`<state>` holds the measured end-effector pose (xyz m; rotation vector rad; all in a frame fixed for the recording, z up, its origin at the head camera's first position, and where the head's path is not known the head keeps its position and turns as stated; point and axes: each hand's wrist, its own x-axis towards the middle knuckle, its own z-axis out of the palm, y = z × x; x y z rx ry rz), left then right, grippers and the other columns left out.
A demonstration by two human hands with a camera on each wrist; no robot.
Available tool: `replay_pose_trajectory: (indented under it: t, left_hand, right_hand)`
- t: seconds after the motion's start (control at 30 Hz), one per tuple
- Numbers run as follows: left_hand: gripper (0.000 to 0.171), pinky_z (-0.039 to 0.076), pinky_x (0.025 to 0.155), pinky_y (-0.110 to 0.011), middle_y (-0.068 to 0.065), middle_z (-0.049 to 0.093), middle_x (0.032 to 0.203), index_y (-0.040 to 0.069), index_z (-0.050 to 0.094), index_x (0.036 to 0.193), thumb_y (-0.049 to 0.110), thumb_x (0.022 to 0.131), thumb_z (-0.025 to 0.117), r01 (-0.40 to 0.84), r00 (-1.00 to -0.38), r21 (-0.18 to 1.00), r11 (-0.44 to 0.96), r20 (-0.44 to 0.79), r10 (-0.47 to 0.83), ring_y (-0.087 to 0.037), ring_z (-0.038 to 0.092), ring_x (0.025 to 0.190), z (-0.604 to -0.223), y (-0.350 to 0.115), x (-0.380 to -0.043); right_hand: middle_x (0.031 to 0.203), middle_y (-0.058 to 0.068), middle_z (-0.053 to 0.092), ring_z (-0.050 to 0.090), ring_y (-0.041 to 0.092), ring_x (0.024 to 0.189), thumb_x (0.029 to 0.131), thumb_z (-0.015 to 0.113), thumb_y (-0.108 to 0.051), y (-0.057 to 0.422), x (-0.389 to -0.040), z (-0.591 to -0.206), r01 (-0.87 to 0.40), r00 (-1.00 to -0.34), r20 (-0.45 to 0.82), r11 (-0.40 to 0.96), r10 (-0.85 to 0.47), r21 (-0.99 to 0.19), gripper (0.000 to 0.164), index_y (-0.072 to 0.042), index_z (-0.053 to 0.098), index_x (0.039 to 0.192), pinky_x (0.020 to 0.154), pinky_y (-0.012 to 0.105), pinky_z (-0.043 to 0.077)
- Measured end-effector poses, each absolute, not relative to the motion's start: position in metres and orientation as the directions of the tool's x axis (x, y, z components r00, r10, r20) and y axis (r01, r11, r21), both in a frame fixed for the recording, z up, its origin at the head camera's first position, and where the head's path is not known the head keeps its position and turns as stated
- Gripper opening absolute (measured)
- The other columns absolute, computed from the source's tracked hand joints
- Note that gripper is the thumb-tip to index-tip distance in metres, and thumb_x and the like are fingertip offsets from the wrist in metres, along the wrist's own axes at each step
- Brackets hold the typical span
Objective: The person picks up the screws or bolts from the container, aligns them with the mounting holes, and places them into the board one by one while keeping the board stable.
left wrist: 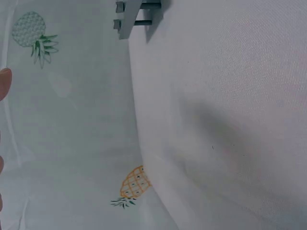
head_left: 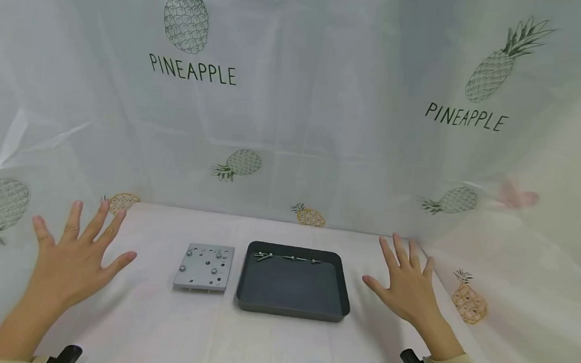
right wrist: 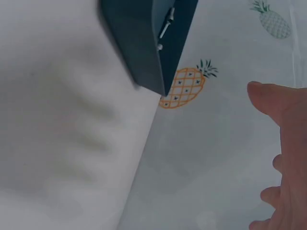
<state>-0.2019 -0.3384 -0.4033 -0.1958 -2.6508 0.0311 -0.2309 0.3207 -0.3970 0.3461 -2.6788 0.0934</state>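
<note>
My left hand [head_left: 73,262] is held with fingers spread, to the left of a grey metal plate [head_left: 200,276], and holds nothing. The plate is square, dotted with holes, with several screws [head_left: 214,271] set in it; in the left wrist view, screw shanks [left wrist: 143,22] stick out below it. My right hand [head_left: 406,286], fingers also spread and holding nothing, is to the right of a dark grey tray [head_left: 287,312]. Several loose bolts [head_left: 264,256] lie in a row near the tray's back wall. In the right wrist view the thumb [right wrist: 268,98] points toward the tray.
A white cloth covers the table [head_left: 270,347]. Behind it hangs a pale curtain [head_left: 324,122] printed with pineapples, which also comes round on the right side. The plate and the tray stand side by side with a narrow gap between them.
</note>
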Motion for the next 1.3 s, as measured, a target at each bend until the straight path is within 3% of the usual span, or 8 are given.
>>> replay_pose_trajectory:
  t: [0.23,0.4,0.53,0.67,0.87,1.07,1.2,1.3]
  left_hand:
    - [0.103,-0.031,0.107,-0.074,-0.005,-0.006,0.179,0.029,0.001,0.172,0.07,0.098,0.058,0.135,-0.88,-0.055,0.989,0.452,0.145,-0.042,-0.022,0.16,-0.41,-0.337,-0.2]
    - [0.103,-0.031,0.107,-0.074,-0.005,-0.006,0.179,0.031,-0.001,0.172,0.07,0.098,0.058,0.137,-0.883,-0.031,0.99,0.45,0.136,-0.042,-0.021,0.16,-0.414,-0.333,-0.202]
    - [0.102,-0.031,0.107,-0.074,-0.006,-0.006,0.178,0.029,0.0,0.172,0.069,0.099,0.058,0.15,-0.879,-0.016,0.989,0.455,0.141,-0.042,-0.021,0.16,-0.414,-0.331,-0.204]
    - [0.1,-0.028,0.107,-0.077,-0.008,-0.004,0.178,0.026,0.001,0.172,0.066,0.1,0.058,0.193,-0.867,0.019,0.981,0.472,0.161,-0.042,-0.018,0.161,-0.415,-0.326,-0.208]
    - [0.097,-0.011,0.11,-0.086,-0.016,0.007,0.178,0.019,0.009,0.173,0.059,0.101,0.061,0.255,-0.857,0.133,0.958,0.49,0.16,-0.043,-0.008,0.163,-0.423,-0.309,-0.214]
    - [0.092,0.006,0.12,-0.078,-0.02,0.009,0.177,0.017,0.008,0.172,0.05,0.105,0.061,0.318,-0.877,0.31,0.896,0.454,0.154,-0.049,0.007,0.161,-0.43,-0.287,-0.219]
    - [0.09,0.022,0.114,-0.081,-0.019,0.009,0.178,0.019,0.007,0.173,0.05,0.106,0.06,0.307,-0.905,0.404,0.862,0.404,0.133,-0.053,0.016,0.158,-0.432,-0.275,-0.219]
    - [0.089,0.025,0.109,-0.083,-0.016,0.006,0.179,0.019,0.007,0.173,0.049,0.107,0.059,0.3,-0.922,0.48,0.825,0.366,0.123,-0.051,0.016,0.159,-0.434,-0.269,-0.217]
  right_hand:
    - [0.17,0.024,0.032,0.036,0.054,0.15,0.094,0.078,-0.048,0.3,-0.246,-0.389,-0.335,-0.86,0.421,0.941,-0.289,-0.038,0.094,-0.011,0.033,0.167,0.11,0.082,0.029]
    - [0.163,0.026,0.042,0.052,0.052,0.137,0.09,0.085,-0.037,0.286,-0.262,-0.389,-0.428,-0.805,0.475,0.902,-0.355,-0.051,0.091,-0.008,0.041,0.163,0.1,0.073,0.048]
    - [0.161,0.024,0.045,0.059,0.05,0.13,0.088,0.087,-0.035,0.275,-0.273,-0.385,-0.481,-0.782,0.484,0.874,-0.393,-0.067,0.091,-0.01,0.041,0.163,0.095,0.067,0.053]
    - [0.16,0.021,0.046,0.061,0.046,0.13,0.089,0.087,-0.034,0.266,-0.281,-0.38,-0.507,-0.792,0.454,0.854,-0.408,-0.118,0.09,-0.013,0.041,0.164,0.098,0.062,0.054]
    - [0.159,0.015,0.047,0.057,0.039,0.137,0.093,0.084,-0.03,0.25,-0.288,-0.371,-0.531,-0.827,0.357,0.811,-0.434,-0.244,0.085,-0.015,0.04,0.164,0.103,0.059,0.053]
    - [0.156,0.015,0.05,0.062,0.035,0.13,0.095,0.083,-0.025,0.234,-0.298,-0.369,-0.571,-0.82,0.29,0.748,-0.494,-0.339,0.083,-0.015,0.039,0.165,0.099,0.056,0.055]
    - [0.155,0.017,0.05,0.063,0.036,0.129,0.096,0.082,-0.022,0.22,-0.309,-0.371,-0.604,-0.797,0.258,0.698,-0.546,-0.386,0.081,-0.014,0.039,0.164,0.099,0.053,0.056]
    - [0.152,0.015,0.053,0.064,0.033,0.127,0.096,0.081,-0.02,0.209,-0.317,-0.373,-0.613,-0.785,0.231,0.665,-0.575,-0.427,0.077,-0.014,0.042,0.163,0.098,0.05,0.058]
